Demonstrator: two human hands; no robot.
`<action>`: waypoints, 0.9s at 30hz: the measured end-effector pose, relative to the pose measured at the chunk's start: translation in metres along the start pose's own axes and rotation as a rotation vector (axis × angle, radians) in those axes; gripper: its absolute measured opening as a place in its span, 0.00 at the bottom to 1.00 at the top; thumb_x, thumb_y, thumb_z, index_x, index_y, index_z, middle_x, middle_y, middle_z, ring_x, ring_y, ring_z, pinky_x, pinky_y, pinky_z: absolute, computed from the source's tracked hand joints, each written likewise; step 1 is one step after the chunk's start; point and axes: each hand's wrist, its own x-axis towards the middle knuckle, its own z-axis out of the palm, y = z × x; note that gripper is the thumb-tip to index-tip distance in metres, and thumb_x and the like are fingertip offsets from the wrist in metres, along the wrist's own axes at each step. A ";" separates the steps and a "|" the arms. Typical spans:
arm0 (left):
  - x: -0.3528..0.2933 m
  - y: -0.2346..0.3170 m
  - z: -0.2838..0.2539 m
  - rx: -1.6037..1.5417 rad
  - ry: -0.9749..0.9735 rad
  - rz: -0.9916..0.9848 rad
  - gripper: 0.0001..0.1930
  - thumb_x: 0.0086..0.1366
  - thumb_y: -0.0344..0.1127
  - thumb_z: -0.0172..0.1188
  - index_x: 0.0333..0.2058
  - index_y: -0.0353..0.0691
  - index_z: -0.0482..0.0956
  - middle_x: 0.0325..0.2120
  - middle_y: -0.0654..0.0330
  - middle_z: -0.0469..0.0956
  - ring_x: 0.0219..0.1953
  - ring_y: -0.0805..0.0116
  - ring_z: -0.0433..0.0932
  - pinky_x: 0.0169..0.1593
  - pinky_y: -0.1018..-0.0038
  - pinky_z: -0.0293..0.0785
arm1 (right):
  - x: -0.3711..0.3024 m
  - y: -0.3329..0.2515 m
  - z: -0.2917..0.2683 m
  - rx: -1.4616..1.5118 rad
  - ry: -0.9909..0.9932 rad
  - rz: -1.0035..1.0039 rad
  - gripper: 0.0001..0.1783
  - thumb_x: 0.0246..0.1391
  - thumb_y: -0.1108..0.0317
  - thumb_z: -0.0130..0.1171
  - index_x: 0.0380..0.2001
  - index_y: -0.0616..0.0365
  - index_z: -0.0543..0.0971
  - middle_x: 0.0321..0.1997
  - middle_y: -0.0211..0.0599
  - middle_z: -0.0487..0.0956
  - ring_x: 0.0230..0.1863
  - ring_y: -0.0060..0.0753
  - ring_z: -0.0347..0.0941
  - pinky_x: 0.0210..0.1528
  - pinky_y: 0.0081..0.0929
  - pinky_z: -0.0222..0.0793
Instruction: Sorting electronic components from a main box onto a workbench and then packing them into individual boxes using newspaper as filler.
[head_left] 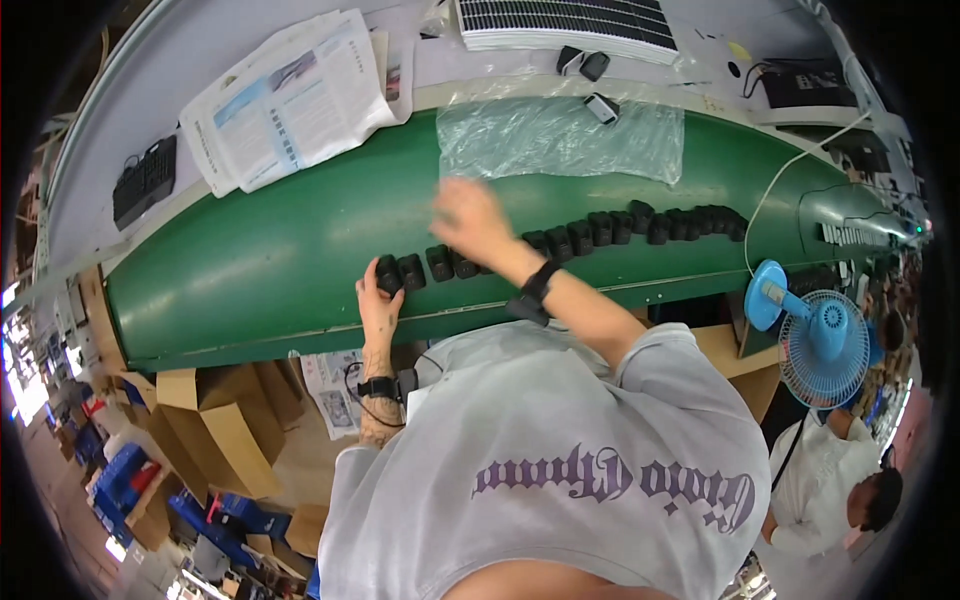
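Fingers [369,272] of the left hand [378,308], left of centre in the frame, pinch the leftmost black block [389,274], index finger along its left side and thumb at its lower right; that block's long axis runs roughly up and down the frame, slightly tilted, though I cannot tell which end is its front; rightward from it the row of black blocks [580,238] slants gently upward, passing behind the right wrist; the green worktop [250,260] stretches from the left hand to its own left edge, its near edge runs just below the row, and a clear plastic sheet [560,145] lies above the row at upper centre; the left forearm points nearly straight up the frame; the right hand [470,215] hangs at centre, its forearm slanting in from lower right, too blurred to tell whether its fingers are spread or pressed together.
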 end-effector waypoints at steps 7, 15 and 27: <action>0.014 0.022 -0.022 0.177 0.099 0.166 0.42 0.60 0.30 0.65 0.71 0.45 0.54 0.53 0.46 0.72 0.45 0.57 0.79 0.47 0.66 0.79 | 0.002 0.282 -0.182 -0.473 0.269 0.746 0.43 0.47 0.44 0.68 0.59 0.61 0.71 0.55 0.56 0.75 0.58 0.59 0.68 0.63 0.52 0.58; 0.041 0.164 -0.020 -0.912 -0.293 -0.033 0.33 0.67 0.34 0.62 0.68 0.42 0.60 0.62 0.49 0.66 0.48 0.58 0.80 0.47 0.68 0.81 | 0.041 0.036 -0.109 0.080 -0.340 -0.096 0.24 0.38 0.81 0.63 0.45 0.60 0.80 0.47 0.47 0.77 0.54 0.51 0.72 0.55 0.40 0.72; 0.076 -0.015 -0.041 -0.173 0.556 -0.072 0.18 0.65 0.33 0.64 0.51 0.35 0.73 0.39 0.57 0.79 0.40 0.65 0.77 0.48 0.71 0.74 | 0.134 0.259 -0.182 -0.528 0.059 0.301 0.41 0.43 0.40 0.70 0.58 0.49 0.76 0.56 0.45 0.76 0.61 0.53 0.67 0.62 0.49 0.62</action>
